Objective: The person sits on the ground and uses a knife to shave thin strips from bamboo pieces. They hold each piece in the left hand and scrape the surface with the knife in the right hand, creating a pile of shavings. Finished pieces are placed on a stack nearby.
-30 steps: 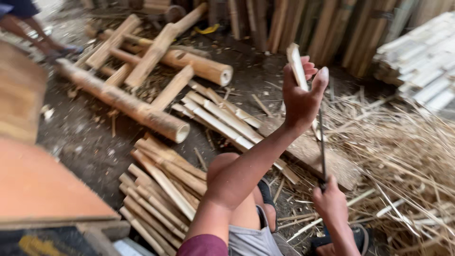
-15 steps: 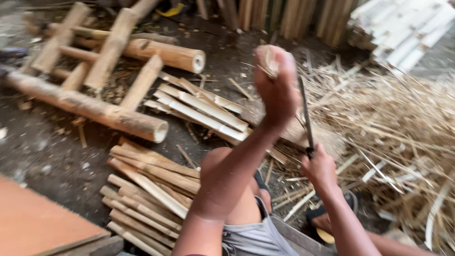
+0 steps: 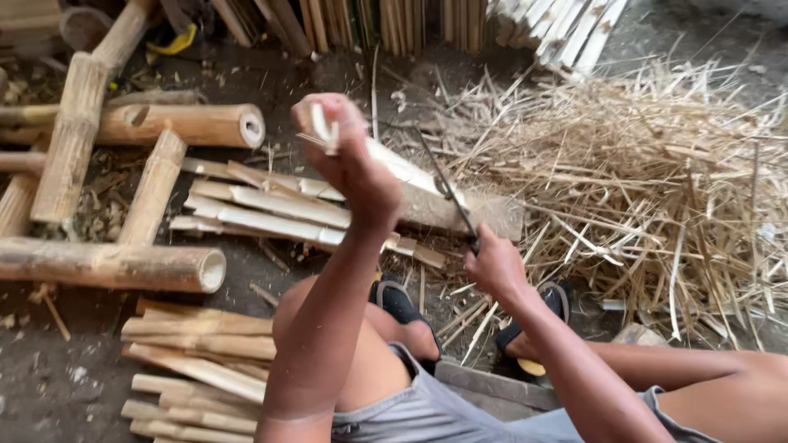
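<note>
Bamboo strip gripped, blade held

A bamboo strip [image 3: 327, 130] is clenched in the closed left hand [image 3: 349, 160]; a dark blade [image 3: 447, 193] is grasped by the closed right hand [image 3: 492, 267], near straw-like shavings [image 3: 657, 180].

Bamboo strip [image 3: 324, 130]: pale, thin, gripped upright in the raised fist.
Blade [image 3: 447, 190]: dark, slender, slanted, held by its handle.

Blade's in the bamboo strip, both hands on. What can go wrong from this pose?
1. The knife works into the bamboo strip close to the left hand; a slip could cut its fingers.
2. The right hand drives it above the sandalled feet.
3. The shavings pile may hide sharp slivers.
</note>
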